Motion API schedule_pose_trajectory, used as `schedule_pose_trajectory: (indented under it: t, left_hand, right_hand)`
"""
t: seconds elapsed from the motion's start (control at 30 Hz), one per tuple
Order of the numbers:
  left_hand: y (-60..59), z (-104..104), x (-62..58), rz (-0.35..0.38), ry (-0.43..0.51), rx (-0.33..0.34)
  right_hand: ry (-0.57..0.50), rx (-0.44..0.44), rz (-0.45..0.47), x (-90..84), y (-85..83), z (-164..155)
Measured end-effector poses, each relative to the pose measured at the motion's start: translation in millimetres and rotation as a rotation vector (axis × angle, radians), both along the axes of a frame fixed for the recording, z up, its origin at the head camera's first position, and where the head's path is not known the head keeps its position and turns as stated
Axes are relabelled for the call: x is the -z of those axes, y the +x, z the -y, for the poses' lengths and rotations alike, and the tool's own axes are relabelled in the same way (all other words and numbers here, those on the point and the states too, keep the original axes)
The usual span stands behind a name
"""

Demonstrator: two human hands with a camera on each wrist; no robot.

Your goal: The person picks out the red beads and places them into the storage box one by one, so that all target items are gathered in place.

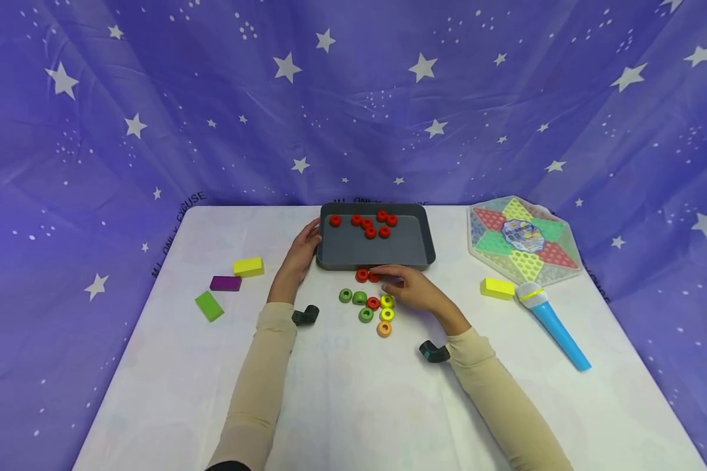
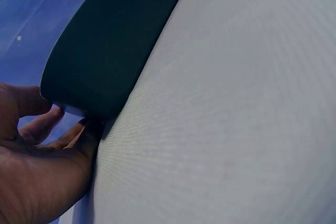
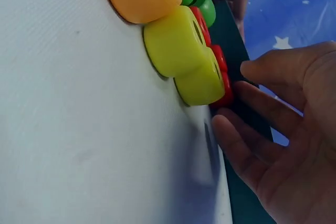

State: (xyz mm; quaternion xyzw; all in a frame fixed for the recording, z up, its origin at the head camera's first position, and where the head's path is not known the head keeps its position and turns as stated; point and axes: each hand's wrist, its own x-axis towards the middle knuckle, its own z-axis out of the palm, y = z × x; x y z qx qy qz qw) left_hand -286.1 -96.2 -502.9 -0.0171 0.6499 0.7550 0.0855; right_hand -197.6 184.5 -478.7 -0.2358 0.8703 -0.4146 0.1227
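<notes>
Red rings (image 1: pixel 370 233) lie inside the gray tray (image 1: pixel 347 252), mostly toward its back. Two more red rings (image 1: pixel 362 280) sit on the surface (image 1: pixel 342 392) just in front of it. Your right hand (image 1: pixel 412 288) is over these two, with its fingers apart and bent a little, not wrapped round anything; you cannot tell if a fingertip touches the right-hand one. Your left hand (image 1: pixel 300 255) is at the tray's left side, and its fingers grip the front corner. Closer to you are one more red ring (image 1: pixel 369 304), green rings (image 1: pixel 360 298), yellow rings (image 1: pixel 387 320) and an orange ring (image 1: pixel 384 334). Far to your right lies a blue toy microphone (image 1: pixel 562 337), beside a yellow block (image 1: pixel 497 288).
</notes>
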Motion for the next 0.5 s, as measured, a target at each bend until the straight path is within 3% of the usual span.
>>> schedule_pose_trajectory:
  t: [0.5]
  left_hand:
    - [0.4,1,1.8,-0.022,0.021,0.006]
  right_hand:
    - [0.066,0.040,-0.173,7.2,-2.0,13]
